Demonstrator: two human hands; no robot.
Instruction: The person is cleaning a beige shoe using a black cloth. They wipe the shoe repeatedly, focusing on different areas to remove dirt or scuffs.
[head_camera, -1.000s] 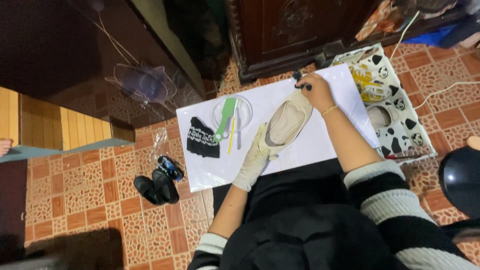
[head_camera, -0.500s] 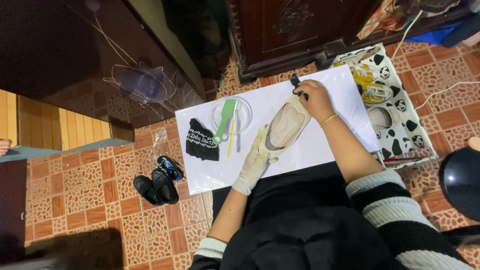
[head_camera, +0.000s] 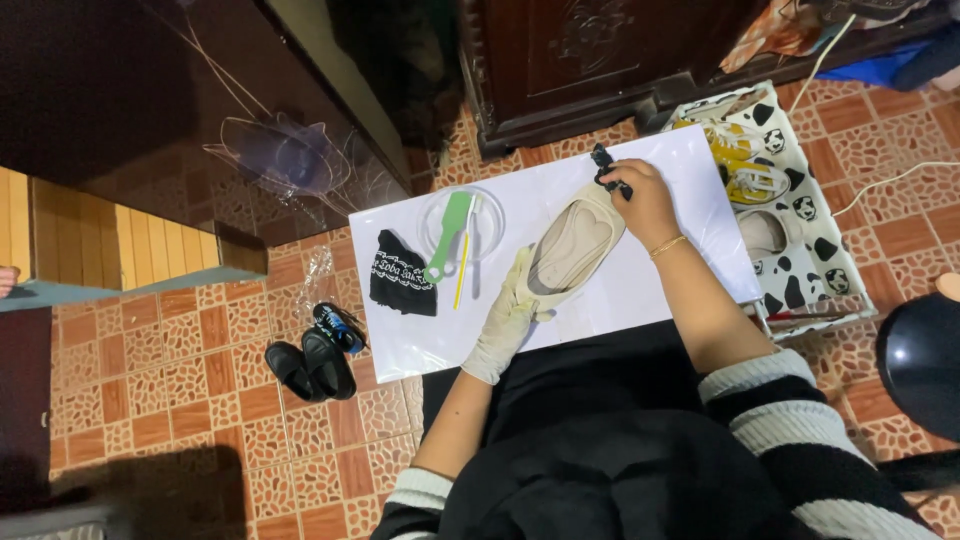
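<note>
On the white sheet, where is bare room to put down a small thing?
Bare room on the white sheet: below the black cloth, and along its right edge beside the right hand. Crowded: around the clear dish and the shoe.

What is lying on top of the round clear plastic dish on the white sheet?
On the round clear plastic dish lie a green flat-handled tool and a thin yellow stick. The tool's underside is hidden.

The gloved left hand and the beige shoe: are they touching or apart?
Touching. The head view shows the left hand in its pale glove gripping the heel end of the shoe, its fingers lying against the shoe's side.
</note>
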